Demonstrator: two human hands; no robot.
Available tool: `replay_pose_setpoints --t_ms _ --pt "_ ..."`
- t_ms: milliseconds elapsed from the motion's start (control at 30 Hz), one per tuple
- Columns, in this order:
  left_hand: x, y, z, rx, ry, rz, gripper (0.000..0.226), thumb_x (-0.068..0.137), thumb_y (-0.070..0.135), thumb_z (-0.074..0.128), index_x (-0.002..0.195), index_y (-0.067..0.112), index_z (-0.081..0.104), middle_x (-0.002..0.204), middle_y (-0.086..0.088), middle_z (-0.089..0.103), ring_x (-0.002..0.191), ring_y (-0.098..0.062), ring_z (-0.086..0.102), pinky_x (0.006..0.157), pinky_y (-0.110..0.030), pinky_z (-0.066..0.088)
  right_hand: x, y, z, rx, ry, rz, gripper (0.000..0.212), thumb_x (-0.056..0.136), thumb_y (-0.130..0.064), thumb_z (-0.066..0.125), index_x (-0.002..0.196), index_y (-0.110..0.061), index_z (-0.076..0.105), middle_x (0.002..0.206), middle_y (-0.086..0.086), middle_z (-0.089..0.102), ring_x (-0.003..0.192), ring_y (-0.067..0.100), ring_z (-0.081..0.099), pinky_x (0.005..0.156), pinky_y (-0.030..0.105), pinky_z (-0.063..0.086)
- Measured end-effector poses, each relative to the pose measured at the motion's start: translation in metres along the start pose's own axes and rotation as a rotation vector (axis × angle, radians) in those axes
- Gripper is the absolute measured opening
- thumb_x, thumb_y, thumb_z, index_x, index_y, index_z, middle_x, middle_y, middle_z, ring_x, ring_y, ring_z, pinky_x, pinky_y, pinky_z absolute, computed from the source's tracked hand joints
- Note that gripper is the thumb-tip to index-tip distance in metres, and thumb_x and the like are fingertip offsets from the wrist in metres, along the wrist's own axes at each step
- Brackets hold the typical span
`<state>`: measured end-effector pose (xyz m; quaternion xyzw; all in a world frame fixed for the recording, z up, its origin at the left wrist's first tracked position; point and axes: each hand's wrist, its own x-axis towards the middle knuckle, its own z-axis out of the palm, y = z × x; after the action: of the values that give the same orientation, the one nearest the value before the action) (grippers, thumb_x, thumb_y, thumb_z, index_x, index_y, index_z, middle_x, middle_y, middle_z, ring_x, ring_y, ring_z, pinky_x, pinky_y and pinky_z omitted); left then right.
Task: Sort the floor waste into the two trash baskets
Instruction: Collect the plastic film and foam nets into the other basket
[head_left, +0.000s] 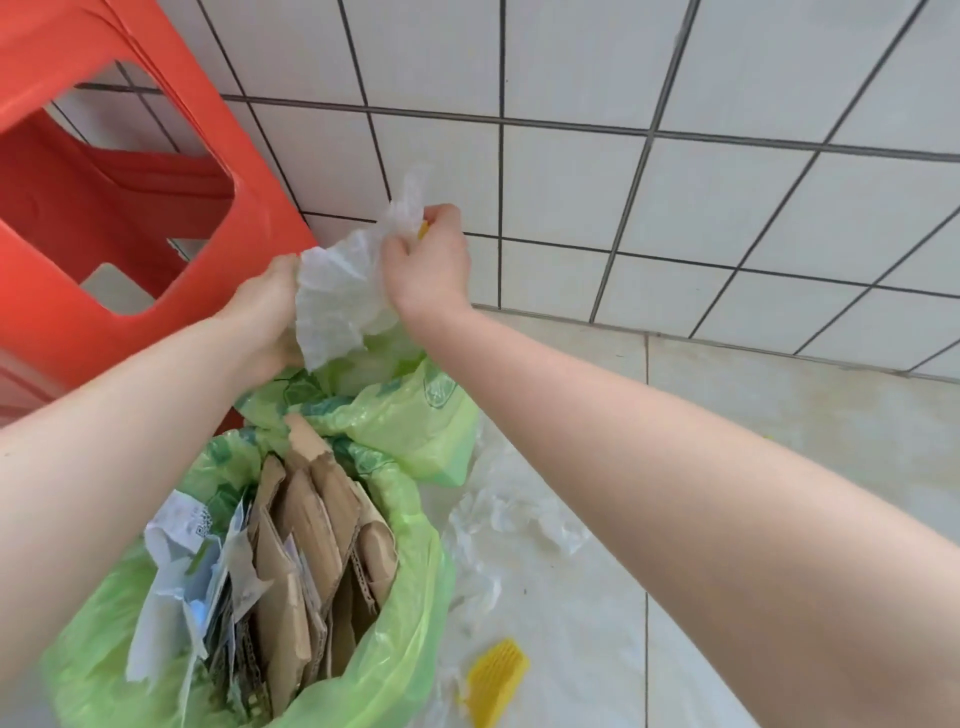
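Both my hands hold a crumpled white plastic bag (337, 296) above the far trash basket (415, 415), which is lined with a green bag. My left hand (270, 306) grips the bag's left edge. My right hand (431, 260) pinches its top, with a small yellow piece (423, 229) showing between the fingers. The near trash basket (410, 613), also green-lined, is packed with cardboard pieces (311, 551) and paper scraps (182, 571).
A red plastic stool (114, 182) stands at the left against the white tiled wall (675, 182). On the floor to the right lie a clear plastic sheet (519, 525) and a yellow ribbed piece (496, 680).
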<state>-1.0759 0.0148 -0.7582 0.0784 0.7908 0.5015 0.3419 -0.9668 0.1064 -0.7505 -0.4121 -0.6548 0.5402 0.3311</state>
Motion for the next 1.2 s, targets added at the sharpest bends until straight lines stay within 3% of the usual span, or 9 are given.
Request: replay_pose_setpoints --t_ms 133,267,367,500,667,800,933,1067,1200 --pt "-0.005 -0.006 -0.015 0.056 -0.036 0.010 0.052 0.095 0.054 0.031 0.119 0.017 0.059 0.118 -0.002 0.062 0.096 -0.031 0.064 0.079 -0.041 0.052 -0.004 0.018 0.015 -0.645 -0.282 -0.250 0.045 0.091 -0.013 0.051 0.133 -0.009 0.037 0.129 0.019 0.043 0.118 0.039 0.040 0.098 0.042 0.033" --pt "-0.016 -0.020 -0.023 0.653 -0.073 0.379 0.052 0.089 0.043 0.057 0.136 0.026 0.044 0.124 0.007 0.052 0.094 -0.021 0.065 0.083 -0.038 0.054 -0.002 0.024 0.016 -0.878 -0.630 -0.141 0.069 0.089 -0.045 0.055 0.142 -0.010 0.031 0.143 0.020 0.035 0.134 0.042 0.028 0.107 0.048 0.029" --pt "-0.016 -0.028 -0.022 0.967 0.061 0.567 0.050 0.083 0.029 0.065 0.130 0.021 0.051 0.121 -0.001 0.052 0.111 -0.027 0.052 0.092 -0.037 0.041 0.005 0.013 0.009 -0.826 -0.636 -0.325 0.054 0.087 -0.025 0.058 0.136 -0.012 0.039 0.134 0.015 0.048 0.124 0.033 0.046 0.098 0.039 0.042" --pt "-0.021 -0.023 -0.016 1.035 0.205 0.676 0.036 0.083 0.021 0.061 0.119 0.015 0.055 0.126 -0.009 0.048 0.118 -0.031 0.039 0.095 -0.042 0.036 0.007 0.005 -0.003 -0.968 -0.432 -0.673 0.042 0.085 -0.007 0.048 0.127 -0.009 0.045 0.131 0.012 0.046 0.121 0.032 0.040 0.093 0.038 0.041" --pt "-0.012 -0.031 -0.010 1.204 -0.199 0.413 0.033 0.091 0.032 0.057 0.115 0.011 0.056 0.118 -0.012 0.063 0.103 -0.028 0.060 0.090 -0.035 0.047 -0.006 0.014 -0.003 -1.369 -0.579 -0.578 0.041 0.089 -0.019 0.049 0.129 -0.011 0.044 0.122 0.011 0.057 0.120 0.035 0.048 0.112 0.062 0.017" --pt "-0.015 -0.029 -0.005 1.295 -0.313 0.268 0.040 0.094 0.035 0.054 0.061 0.011 0.054 0.059 -0.004 0.052 0.054 -0.020 0.044 0.054 -0.030 0.035 -0.023 0.016 -0.007 -1.292 -0.758 -0.573 0.035 0.093 -0.025 0.045 0.126 -0.014 0.048 0.120 0.011 0.058 0.114 0.034 0.055 0.108 0.060 0.024" --pt "-0.032 -0.006 -0.009 1.304 -0.083 0.362 0.037 0.091 0.027 0.055 0.067 0.001 0.064 0.056 -0.007 0.055 0.050 -0.024 0.049 0.048 -0.027 0.036 -0.021 0.005 -0.029 -1.105 -0.614 -0.631 0.028 0.091 -0.023 0.042 0.113 -0.013 0.055 0.106 0.011 0.064 0.103 0.032 0.058 0.102 0.044 0.036" --pt "-0.059 0.013 -0.005 1.309 0.171 0.524 0.033 0.087 0.030 0.053 0.065 0.007 0.062 0.067 -0.015 0.056 0.069 -0.036 0.057 0.062 -0.038 0.050 -0.026 0.003 -0.088 -0.956 -0.439 -0.647 0.029 0.090 -0.019 0.040 0.113 -0.009 0.056 0.113 0.012 0.063 0.107 0.033 0.056 0.095 0.040 0.042" --pt "-0.105 0.025 0.039 1.185 0.187 0.746 0.020 0.086 0.030 0.050 0.080 0.016 0.064 0.084 -0.017 0.063 0.085 -0.039 0.058 0.071 -0.040 0.050 -0.063 0.033 -0.189 -0.919 -0.362 -0.508 0.030 0.093 -0.020 0.042 0.119 -0.010 0.053 0.120 0.012 0.060 0.112 0.032 0.053 0.094 0.039 0.042"
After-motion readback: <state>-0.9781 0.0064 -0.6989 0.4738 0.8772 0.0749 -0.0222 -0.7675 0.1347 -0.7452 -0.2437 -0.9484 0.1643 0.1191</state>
